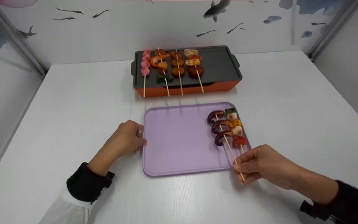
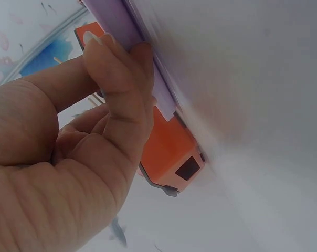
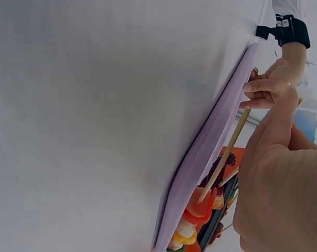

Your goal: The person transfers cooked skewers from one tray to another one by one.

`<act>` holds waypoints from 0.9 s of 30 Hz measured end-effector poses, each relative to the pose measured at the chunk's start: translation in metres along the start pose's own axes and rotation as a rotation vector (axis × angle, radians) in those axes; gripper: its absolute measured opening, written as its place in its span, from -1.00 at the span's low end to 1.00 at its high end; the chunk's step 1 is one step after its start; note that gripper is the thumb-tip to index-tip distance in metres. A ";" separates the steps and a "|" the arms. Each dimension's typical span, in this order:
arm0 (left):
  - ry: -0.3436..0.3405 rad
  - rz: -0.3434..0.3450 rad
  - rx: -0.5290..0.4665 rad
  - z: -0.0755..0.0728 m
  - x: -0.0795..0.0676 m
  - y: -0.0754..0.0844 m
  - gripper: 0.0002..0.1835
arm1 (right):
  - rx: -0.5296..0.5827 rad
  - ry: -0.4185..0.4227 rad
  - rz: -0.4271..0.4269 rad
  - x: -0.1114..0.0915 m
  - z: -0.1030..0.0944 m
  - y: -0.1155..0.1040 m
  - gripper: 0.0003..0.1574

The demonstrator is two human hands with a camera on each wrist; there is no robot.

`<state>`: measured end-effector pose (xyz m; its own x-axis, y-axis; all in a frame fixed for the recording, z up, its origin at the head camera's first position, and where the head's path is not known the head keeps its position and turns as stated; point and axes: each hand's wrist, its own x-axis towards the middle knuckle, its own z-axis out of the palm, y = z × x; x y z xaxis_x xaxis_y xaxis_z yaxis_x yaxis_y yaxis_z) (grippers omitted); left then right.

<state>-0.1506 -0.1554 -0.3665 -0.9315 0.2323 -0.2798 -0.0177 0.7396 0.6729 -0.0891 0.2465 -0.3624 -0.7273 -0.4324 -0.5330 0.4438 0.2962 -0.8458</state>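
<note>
My left hand [image 1: 126,137] is at the left rim of a lilac tray [image 1: 179,140], its thumb and fingers pinching that edge. My right hand [image 1: 261,163] is at the tray's near right corner. Between thumb and fingers it pinches the bare stick end of a skewer of dark red curled tentacles [image 1: 221,129], which slants over the tray's right side. Right beside it lies a mixed skewer [image 1: 236,130] with green, white, yellow and red pieces. In the right wrist view its stick [image 3: 229,149] ends free near the hand.
Behind the tray stands an orange grill [image 1: 216,86] with a dark top plate. On it lie a pink ball skewer [image 1: 145,62], a shrimp skewer [image 1: 162,66], a skewer of round brown slices [image 1: 178,63] and a lotus-slice skewer [image 1: 194,62]. Patterned panels [image 1: 166,28] enclose the white table [image 1: 82,102].
</note>
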 end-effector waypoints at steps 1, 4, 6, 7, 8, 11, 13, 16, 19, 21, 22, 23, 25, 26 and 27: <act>-0.001 -0.002 0.002 0.000 0.000 0.000 -0.66 | -0.009 0.005 0.007 0.000 0.001 0.000 -0.64; -0.008 -0.007 -0.012 0.000 0.000 0.000 -0.64 | -0.064 0.037 0.016 -0.001 0.004 0.001 -0.66; -0.008 -0.010 -0.018 0.000 0.000 0.000 -0.64 | -0.127 0.059 0.016 -0.002 0.005 0.000 -0.67; -0.008 -0.012 -0.020 0.000 0.000 0.000 -0.64 | -0.158 0.065 0.012 -0.002 0.006 0.000 -0.67; -0.006 -0.013 -0.020 0.000 0.000 0.000 -0.65 | -0.194 0.070 0.004 -0.003 0.007 -0.001 -0.67; -0.005 -0.022 -0.021 0.000 0.000 0.000 -0.66 | -0.278 0.075 -0.013 -0.005 0.009 -0.002 -0.65; -0.007 -0.026 -0.023 0.001 0.000 0.000 -0.67 | -0.309 0.070 -0.029 -0.006 0.010 -0.002 -0.64; -0.008 -0.026 -0.024 0.001 0.001 -0.001 -0.68 | -0.348 0.068 -0.044 -0.007 0.011 -0.003 -0.64; -0.007 -0.025 -0.021 0.001 0.000 -0.001 -0.70 | -0.387 0.068 -0.052 -0.006 0.013 -0.003 -0.66; -0.006 -0.032 -0.018 0.001 0.001 0.000 -0.72 | -0.408 0.068 -0.050 -0.005 0.014 -0.003 -0.68; -0.006 -0.032 -0.016 0.001 0.000 0.000 -0.73 | -0.418 0.068 -0.050 -0.005 0.014 -0.003 -0.68; -0.006 -0.029 -0.015 0.001 0.000 0.001 -0.72 | -0.425 0.067 -0.051 -0.004 0.014 -0.002 -0.69; -0.006 -0.020 -0.013 0.001 0.000 0.001 -0.68 | -0.434 0.065 -0.057 -0.004 0.014 -0.001 -0.71; -0.005 -0.010 -0.013 0.000 0.000 0.001 -0.64 | -0.440 0.062 -0.067 -0.004 0.014 0.000 -0.71; -0.005 0.001 -0.012 0.000 -0.001 0.000 -0.60 | -0.444 0.061 -0.075 -0.004 0.014 0.000 -0.72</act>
<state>-0.1498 -0.1553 -0.3664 -0.9299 0.2363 -0.2819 -0.0207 0.7316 0.6814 -0.0787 0.2364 -0.3608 -0.7843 -0.4199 -0.4568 0.1303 0.6084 -0.7829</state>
